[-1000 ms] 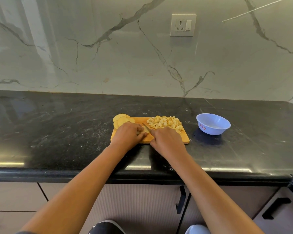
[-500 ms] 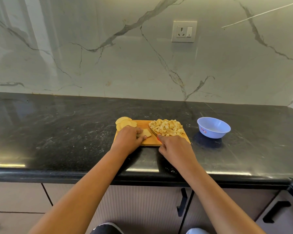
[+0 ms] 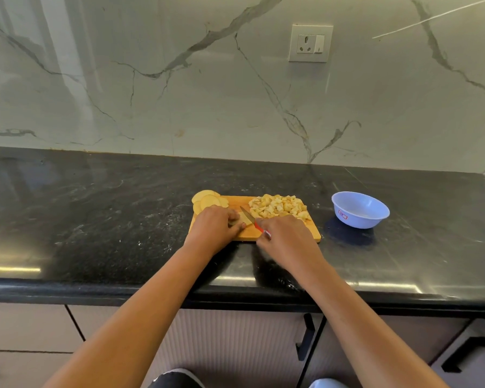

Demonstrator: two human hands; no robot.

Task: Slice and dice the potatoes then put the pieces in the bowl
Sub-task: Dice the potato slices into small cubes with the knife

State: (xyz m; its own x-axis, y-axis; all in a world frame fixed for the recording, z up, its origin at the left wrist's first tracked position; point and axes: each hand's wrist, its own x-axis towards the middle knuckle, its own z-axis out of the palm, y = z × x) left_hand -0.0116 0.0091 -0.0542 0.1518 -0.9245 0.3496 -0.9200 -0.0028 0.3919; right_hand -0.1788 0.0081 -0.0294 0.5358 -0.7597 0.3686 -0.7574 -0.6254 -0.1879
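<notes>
A wooden cutting board (image 3: 314, 233) lies on the black counter. Round potato slices (image 3: 206, 199) are stacked at its far left corner. A heap of diced potato (image 3: 277, 206) covers its right half. My left hand (image 3: 212, 229) holds a potato slice (image 3: 244, 218) down on the board with curled fingers. My right hand (image 3: 287, 239) grips a red-handled knife (image 3: 249, 217), whose blade lies across that slice. A light blue bowl (image 3: 359, 210) stands empty on the counter to the right of the board.
The black stone counter (image 3: 95, 219) runs wide on both sides, with a rounded front edge near me. A marble wall with a socket (image 3: 310, 43) rises behind it. Cabinet doors with black handles (image 3: 305, 337) sit below.
My right hand brought the knife back from the diced heap to the slice under my left hand. The camera tilted slightly.
</notes>
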